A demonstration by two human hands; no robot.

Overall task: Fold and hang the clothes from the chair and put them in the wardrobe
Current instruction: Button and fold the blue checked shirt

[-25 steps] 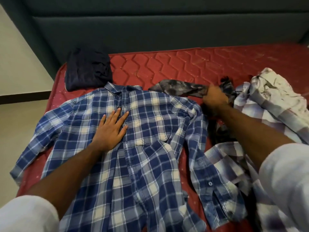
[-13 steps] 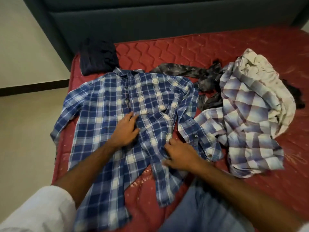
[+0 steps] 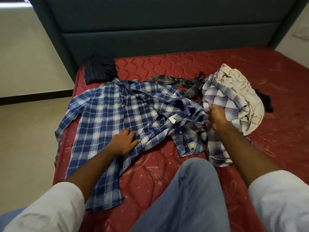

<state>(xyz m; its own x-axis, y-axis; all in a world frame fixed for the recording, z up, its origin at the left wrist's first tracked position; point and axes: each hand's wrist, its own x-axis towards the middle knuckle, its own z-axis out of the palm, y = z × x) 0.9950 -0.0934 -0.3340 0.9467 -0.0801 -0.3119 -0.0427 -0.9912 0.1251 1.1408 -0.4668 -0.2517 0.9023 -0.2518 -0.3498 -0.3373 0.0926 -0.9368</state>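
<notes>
1. Mattress [image 3: 184, 67]: red and quilted, on a bed with a dark teal padded headboard [image 3: 150, 30] at its far end; every garment here lies on it.
2. Blue plaid shirt [image 3: 108, 111]: spread front-up on the mattress, collar toward the headboard. One sleeve runs out to the mattress's edge; the other side of the shirt is bunched and lifted off the mattress.
3. Left hand [image 3: 124, 142]: flat on the lower part of the blue plaid shirt, fingers straight and slightly spread, pressing the cloth down.
4. Right hand [image 3: 217, 118]: at the bunched edge of the blue plaid shirt, fingers curled round a gathered fold of it. It sits just where that shirt meets the pale checked shirt, so whether it also pinches the paler cloth cannot be told.
5. Pale checked shirt [image 3: 222, 101]: crumpled in a heap just beside the blue plaid shirt, on the side away from the flat sleeve, with a cream lining or second garment [image 3: 240, 87] turned up on top.
6. Grey mottled garment [image 3: 168, 80]: stretched between the blue plaid shirt's collar and the pale heap, partly under both.
7. Dark folded garment [image 3: 100, 69]: just beyond the blue plaid shirt's collar, near the headboard.
8. Knee in blue jeans [image 3: 192, 190]: resting on the mattress, nearer the camera than the blue plaid shirt.
</notes>
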